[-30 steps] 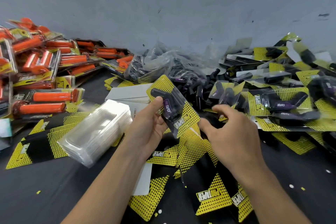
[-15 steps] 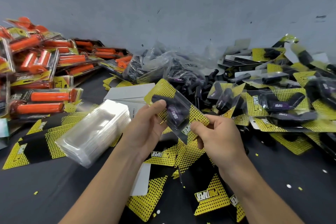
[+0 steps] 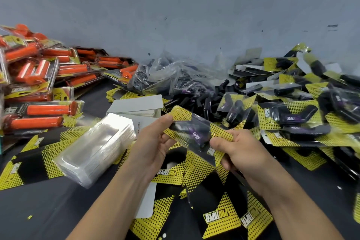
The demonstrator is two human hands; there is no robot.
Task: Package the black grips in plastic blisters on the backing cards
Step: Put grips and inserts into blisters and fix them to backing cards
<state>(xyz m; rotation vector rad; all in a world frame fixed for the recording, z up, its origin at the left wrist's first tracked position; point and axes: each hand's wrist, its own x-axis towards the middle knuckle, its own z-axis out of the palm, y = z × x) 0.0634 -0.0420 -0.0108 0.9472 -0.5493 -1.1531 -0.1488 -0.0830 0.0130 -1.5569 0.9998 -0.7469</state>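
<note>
Held item: blister pack, a yellow-dotted backing card under clear plastic, with one black grip inside; its purple band reads "TAPER".
Hands: left hand pinches the pack's upper-left end, and right hand grips its lower-right end.
Left of the pack: stack of empty clear blisters; farther left, orange-grip packs.
Below the pack: loose backing cards printed "PRO TAPER".
Right of the pack: pile of sealed black-grip packs, labelled "TAPER".
Behind the pack: white card stack and plastic bag of loose grips.
</note>
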